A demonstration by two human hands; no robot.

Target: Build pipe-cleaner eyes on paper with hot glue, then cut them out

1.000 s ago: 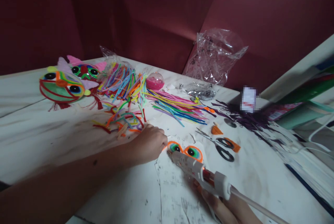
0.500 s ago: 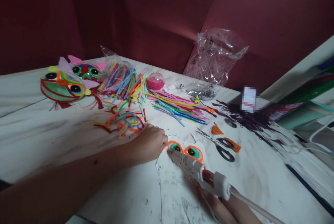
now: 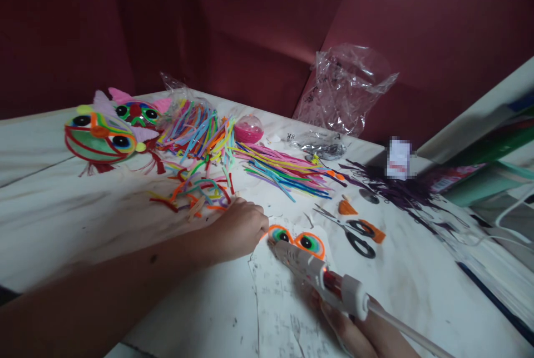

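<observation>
Right now the right hand is wrapped shut around the grip of the glue gun, low in view. The gun slants up and away from that hand, and its nozzle meets the near edge of the eyes, a pair of orange-rimmed craft pieces lying side by side just ahead of the tip. The left hand lies curled on the table just left of the nozzle, with its fingertips at the left eye. Whether they pinch it or only press on it I cannot tell, since the back of the hand hides them. Under the gun and the eyes lies a printed paper. Scissors lie near, right of the eyes. Beyond the left hand spread heaps of coloured pipe cleaners. Well off to its left sit two finished masks.
</observation>
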